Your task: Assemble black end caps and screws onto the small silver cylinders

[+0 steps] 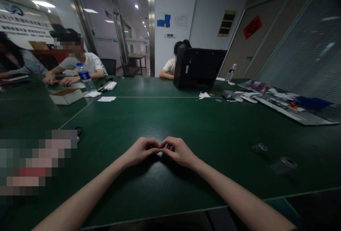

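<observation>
My left hand (pixel 141 150) and my right hand (pixel 178 151) meet fingertip to fingertip over the green table (pixel 138 195). The thumb and fingers of each are pinched together. Between the fingertips is a tiny light-coloured spot, too small and too covered to name. To the right of my right hand, two small metal cylinders stand on the tabletop: a smaller one (pixel 260 148) and, closer to the edge, a larger one (pixel 283 165). Left of my left hand, a blurred-out patch covers part of the table, with a dark loop (pixel 79 131) beside it.
A white open box (pixel 68 97), a water bottle (pixel 85 78) and papers (pixel 106 99) lie at the far left. A black case (pixel 199 67) stands at the back. Board and clutter (pixel 290 108) fill the far right. Other people sit across the table.
</observation>
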The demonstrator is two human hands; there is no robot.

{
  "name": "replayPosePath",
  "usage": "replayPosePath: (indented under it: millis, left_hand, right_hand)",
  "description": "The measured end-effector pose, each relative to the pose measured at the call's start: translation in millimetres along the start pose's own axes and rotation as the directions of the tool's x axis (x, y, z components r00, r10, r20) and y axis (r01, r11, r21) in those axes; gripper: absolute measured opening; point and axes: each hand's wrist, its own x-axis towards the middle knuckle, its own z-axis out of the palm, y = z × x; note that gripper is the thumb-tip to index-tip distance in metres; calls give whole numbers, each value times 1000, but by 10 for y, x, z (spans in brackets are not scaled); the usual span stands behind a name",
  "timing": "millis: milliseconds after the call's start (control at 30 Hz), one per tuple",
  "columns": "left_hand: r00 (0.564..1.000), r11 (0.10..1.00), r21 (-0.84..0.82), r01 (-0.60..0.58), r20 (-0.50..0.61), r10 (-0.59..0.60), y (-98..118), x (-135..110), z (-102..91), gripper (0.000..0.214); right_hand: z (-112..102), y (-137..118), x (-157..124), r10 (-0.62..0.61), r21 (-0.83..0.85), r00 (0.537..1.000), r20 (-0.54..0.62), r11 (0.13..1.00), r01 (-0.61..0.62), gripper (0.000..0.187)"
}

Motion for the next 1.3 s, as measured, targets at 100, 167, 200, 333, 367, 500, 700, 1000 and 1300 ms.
replayPosePath:
  millis: [100, 167, 200, 333, 367, 500, 700, 1000, 1300]
  left_hand:
    - [1000, 1000, -9, 1, 9, -1, 22, -4, 2, 21]
    - [1000, 1000, -15, 9, 19, -8, 32, -5, 5, 20]
    - [1000, 1000, -15, 12, 23, -12, 34, -4, 6, 20]
    - [1000, 1000, -4, 15, 26, -15, 17, -2, 15, 18]
    - [1000, 1000, -2, 16, 25, -15, 11, -2, 17, 18]
    - [999, 1000, 11, 26, 25, -27, 0, 0, 22, 19]
    - [999, 999, 11, 30, 28, -31, 39, -2, 16, 19]
    - [999, 999, 19, 39, 28, -40, 58, -9, 17, 18]
    - [998, 999, 13, 41, 40, -41, 100, -18, -16, 20]
  right_hand:
    - [2, -3, -2, -61, -56, 998, 5, 997, 62, 7]
    - [8, 2, -6, -97, -95, 995, 16, 991, 98, 7]
    - [12, 6, -8, -109, -111, 994, 24, 988, 111, 8]
    - [20, 24, -16, -142, -150, 989, 45, 978, 147, 11]
    - [20, 25, -16, -149, -155, 988, 46, 976, 154, 12]
    - [20, 22, -16, -152, -167, 987, 54, 973, 159, 15]
    - [18, 23, -15, -138, -173, 988, 70, 974, 148, 16]
    - [-4, -33, -16, -123, -156, 990, 65, 979, 132, 12]
    - [11, 16, -24, -66, -172, 997, 37, 982, 72, 9]
